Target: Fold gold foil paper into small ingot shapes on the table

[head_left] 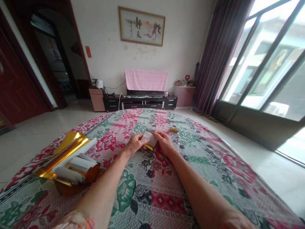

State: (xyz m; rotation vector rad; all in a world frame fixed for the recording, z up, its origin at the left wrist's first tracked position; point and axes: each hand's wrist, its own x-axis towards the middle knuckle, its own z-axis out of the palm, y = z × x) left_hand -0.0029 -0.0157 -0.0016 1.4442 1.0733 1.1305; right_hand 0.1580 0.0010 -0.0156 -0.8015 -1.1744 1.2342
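Observation:
Both hands meet over the middle of a flowered cloth. Between them is a small silvery-grey sheet with a gold edge showing below it. My left hand grips its left side, thumb on top and fingers partly hidden beneath. At its upper right corner, my right hand pinches the sheet between thumb and fingers. A small gold piece lies on the cloth just beyond my right hand.
At the left of the cloth lie shiny gold foil and rolled silvery-white sheets. Past the far edge stand a low black cabinet and a pink-draped screen. A dark curtain hangs by the window at right.

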